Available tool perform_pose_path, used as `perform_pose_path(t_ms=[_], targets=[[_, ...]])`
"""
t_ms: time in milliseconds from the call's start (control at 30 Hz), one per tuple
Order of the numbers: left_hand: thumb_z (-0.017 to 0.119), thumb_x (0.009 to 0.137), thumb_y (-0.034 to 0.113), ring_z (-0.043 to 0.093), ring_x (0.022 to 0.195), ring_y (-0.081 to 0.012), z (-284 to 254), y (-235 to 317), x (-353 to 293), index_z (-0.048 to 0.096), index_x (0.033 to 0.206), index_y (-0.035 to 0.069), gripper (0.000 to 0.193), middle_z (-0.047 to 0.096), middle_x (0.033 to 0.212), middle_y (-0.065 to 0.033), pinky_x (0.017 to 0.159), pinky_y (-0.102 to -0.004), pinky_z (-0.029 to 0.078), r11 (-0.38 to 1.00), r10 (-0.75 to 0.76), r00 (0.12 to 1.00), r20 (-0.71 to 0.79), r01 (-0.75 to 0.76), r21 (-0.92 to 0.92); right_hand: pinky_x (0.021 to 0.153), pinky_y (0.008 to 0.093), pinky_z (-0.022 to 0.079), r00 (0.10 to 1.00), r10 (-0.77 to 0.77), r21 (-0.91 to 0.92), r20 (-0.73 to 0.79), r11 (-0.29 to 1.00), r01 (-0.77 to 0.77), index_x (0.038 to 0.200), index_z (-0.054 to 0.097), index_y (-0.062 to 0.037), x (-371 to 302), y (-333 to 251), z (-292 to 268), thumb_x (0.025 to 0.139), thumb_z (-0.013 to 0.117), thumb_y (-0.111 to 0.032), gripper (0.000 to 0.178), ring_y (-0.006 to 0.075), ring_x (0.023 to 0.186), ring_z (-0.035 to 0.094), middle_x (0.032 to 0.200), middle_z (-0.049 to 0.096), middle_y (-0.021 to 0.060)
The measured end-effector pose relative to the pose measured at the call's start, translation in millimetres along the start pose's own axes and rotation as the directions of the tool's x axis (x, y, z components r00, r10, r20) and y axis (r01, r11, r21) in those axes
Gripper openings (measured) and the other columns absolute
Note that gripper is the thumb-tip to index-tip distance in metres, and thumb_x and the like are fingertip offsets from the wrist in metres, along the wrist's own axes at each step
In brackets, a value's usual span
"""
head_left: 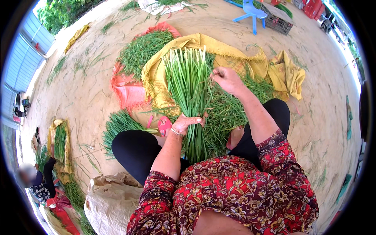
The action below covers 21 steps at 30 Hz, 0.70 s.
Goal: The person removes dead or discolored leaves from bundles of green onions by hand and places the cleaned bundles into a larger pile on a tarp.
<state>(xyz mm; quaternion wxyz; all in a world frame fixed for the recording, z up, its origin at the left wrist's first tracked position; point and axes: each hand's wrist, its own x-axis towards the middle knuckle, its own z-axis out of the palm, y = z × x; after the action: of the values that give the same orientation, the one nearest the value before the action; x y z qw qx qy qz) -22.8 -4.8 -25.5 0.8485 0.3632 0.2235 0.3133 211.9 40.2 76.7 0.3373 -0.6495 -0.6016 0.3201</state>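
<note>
A thick bunch of green chives (186, 82) stands upright in front of me, its pale cut ends pointing away. My left hand (187, 124), with a bracelet at the wrist, is wrapped round the lower part of the bunch. Beside the upper right of the bunch, my right hand (227, 80) is closed in a pinch. What lies between its fingertips is too small to make out. Loose green leaves (225, 125) are heaped under and to the right of the bunch, partly on a yellow woven sack (231, 49).
Another chive pile (119, 127) lies by my left knee, near a pink sandal (164, 124). Beyond are a red sack (127, 94) with greens, a blue stool (252, 13) and a dark crate (276, 19). A pale sack (111, 199) stands at my left; another person (41, 188) sits far left.
</note>
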Motion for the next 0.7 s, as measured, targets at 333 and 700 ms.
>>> perform_pose_path(t_ms=[333, 700], targets=[[0.078, 0.073, 0.006, 0.055, 0.063, -0.0191, -34, -5, -4, 0.061, 0.106, -0.002, 0.038, 0.063, 0.083, -0.0115, 0.06, -0.0357, 0.045, 0.985, 0.05, 0.997, 0.066, -0.038, -0.168, 0.065, 0.0288, 0.049, 0.998, -0.038, 0.976, -0.048, 0.209, 0.055, 0.107, 0.062, -0.0058, 7, -3, -67, 0.094, 0.061, -0.011, 0.014, 0.0124, 0.073, 0.06, 0.09, 0.065, 0.0024], [0.076, 0.076, 0.024, 0.045, 0.063, -0.0143, -33, -4, -5, 0.058, 0.098, 0.002, 0.036, 0.047, 0.07, -0.0011, 0.063, -0.0312, 0.036, 0.979, 0.026, 0.986, 0.167, 0.009, -0.206, 0.095, 0.0371, 0.048, 0.94, -0.098, -0.663, -0.328, 0.732, -0.155, 0.131, 0.053, 0.0014, -6, 19, -91, 0.08, 0.076, -0.037, 0.068, 0.0312, 0.108, 0.061, 0.115, 0.065, 0.0155]])
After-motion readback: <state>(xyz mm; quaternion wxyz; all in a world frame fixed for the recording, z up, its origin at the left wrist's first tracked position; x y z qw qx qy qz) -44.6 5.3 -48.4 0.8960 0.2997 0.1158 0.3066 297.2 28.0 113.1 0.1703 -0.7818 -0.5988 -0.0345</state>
